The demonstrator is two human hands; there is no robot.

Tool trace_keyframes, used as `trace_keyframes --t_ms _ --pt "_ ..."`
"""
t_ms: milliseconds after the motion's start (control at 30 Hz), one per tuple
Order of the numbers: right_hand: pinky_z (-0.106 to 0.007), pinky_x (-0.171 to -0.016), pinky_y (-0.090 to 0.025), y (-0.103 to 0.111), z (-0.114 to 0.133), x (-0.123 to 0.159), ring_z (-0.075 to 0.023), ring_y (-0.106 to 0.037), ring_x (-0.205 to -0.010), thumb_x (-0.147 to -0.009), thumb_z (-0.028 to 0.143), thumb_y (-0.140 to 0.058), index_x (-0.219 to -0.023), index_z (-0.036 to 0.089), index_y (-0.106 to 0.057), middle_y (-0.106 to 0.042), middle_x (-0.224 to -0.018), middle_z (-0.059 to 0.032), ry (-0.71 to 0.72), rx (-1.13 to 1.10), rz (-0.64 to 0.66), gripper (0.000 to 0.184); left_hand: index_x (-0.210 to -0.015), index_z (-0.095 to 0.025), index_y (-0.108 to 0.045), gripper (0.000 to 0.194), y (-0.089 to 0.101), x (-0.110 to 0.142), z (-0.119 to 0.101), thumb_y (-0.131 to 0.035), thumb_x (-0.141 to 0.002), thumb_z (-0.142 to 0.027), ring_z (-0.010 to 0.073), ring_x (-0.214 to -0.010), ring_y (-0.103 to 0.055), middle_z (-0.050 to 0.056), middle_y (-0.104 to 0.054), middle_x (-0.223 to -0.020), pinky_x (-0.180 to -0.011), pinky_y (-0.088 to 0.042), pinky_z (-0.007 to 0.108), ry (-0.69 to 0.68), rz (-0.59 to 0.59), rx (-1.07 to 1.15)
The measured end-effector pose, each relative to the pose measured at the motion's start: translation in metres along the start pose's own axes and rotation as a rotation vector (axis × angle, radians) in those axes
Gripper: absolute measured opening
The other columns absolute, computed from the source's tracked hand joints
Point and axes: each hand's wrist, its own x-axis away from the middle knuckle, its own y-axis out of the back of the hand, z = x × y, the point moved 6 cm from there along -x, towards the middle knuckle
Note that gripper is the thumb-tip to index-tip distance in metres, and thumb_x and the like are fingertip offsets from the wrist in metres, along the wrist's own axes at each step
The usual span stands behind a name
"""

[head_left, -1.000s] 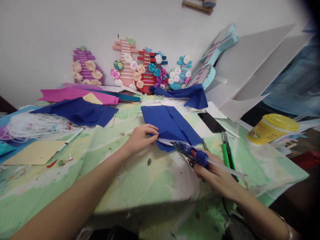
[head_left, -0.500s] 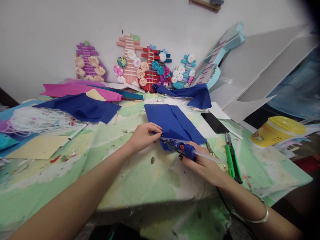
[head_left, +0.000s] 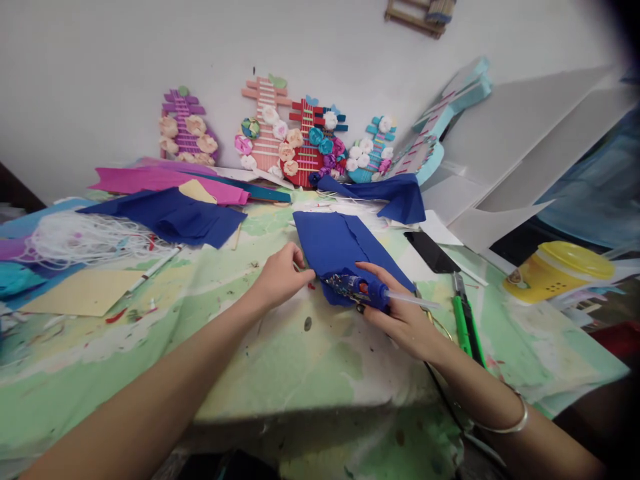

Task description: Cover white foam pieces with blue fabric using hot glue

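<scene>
In the head view, the right grip is closed around a blue glue gun, thumb below its body and one finger stretched along the far side, a clear stick jutting from its rear over the hand. The nozzle points toward the left grip, above the near edge of a folded blue sheet. That sheet lies on the surface, just beyond both grips and mostly between them, a ragged seam running down it. The left grip is half curled, its thumb tip at the sheet's near left corner; whether it pinches the edge I cannot tell

To the right of the right grip, near it, lies a green box cutter, blade end away from the person; a black phone lies beyond that grip and to its right, and a yellow bucket stands well apart on the same side. Left of the left grip and farther off are dark blue cloth, a tangle of white string and a beige card
</scene>
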Motion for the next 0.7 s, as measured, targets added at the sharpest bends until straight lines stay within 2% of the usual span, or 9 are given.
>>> trace_keyframes --t_ms 100,200,433,700 --pt "-0.045 -0.101 -0.037 -0.002 -0.002 -0.001 -0.0254 -0.049 -0.119 -0.085 0.025 -0.052 -0.13 0.023 -0.044 -0.045 -0.137 -0.0105 0.011 -0.001 0.003 0.045 -0.075 -0.021 -0.038 0.027 -0.013 0.003 0.003 -0.063 -0.065 -0.027 0.0126 -0.049 -0.056 -0.002 -0.061 -0.064 -0.039 -0.038 0.019 0.065 0.138 0.056" --pt "-0.044 -0.097 -0.04 -0.004 -0.004 -0.002 -0.0246 -0.053 -0.113 -0.086 0.028 -0.053 -0.126 0.022 -0.047 -0.051 -0.13 -0.0106 0.005 -0.01 -0.004 0.041 -0.076 -0.022 -0.036 0.027 -0.024 0.005 0.004 -0.061 -0.066 -0.023 0.0129 -0.044 -0.056 -0.004 -0.058 -0.057 -0.035 -0.036 0.018 0.091 0.219 0.117" --pt "-0.038 -0.088 -0.045 -0.004 0.002 -0.006 -0.0218 -0.057 -0.099 -0.087 0.027 -0.05 -0.113 0.019 -0.056 -0.059 -0.113 -0.0089 0.029 -0.001 0.002 0.027 -0.067 -0.02 -0.037 0.022 -0.029 0.007 0.004 -0.054 -0.064 -0.005 0.0069 -0.032 -0.045 -0.009 -0.048 -0.042 -0.034 -0.034 0.015 0.114 0.28 0.264" --pt "-0.038 -0.088 -0.045 -0.005 -0.008 -0.004 -0.022 -0.057 -0.099 -0.087 0.031 -0.051 -0.114 0.02 -0.054 -0.058 -0.114 -0.0086 -0.013 -0.017 -0.04 0.029 -0.061 -0.019 -0.038 0.022 -0.029 0.005 0.008 -0.053 -0.061 -0.003 0.0097 -0.038 -0.052 -0.007 -0.047 -0.042 -0.035 -0.035 0.016 0.105 0.315 0.27"
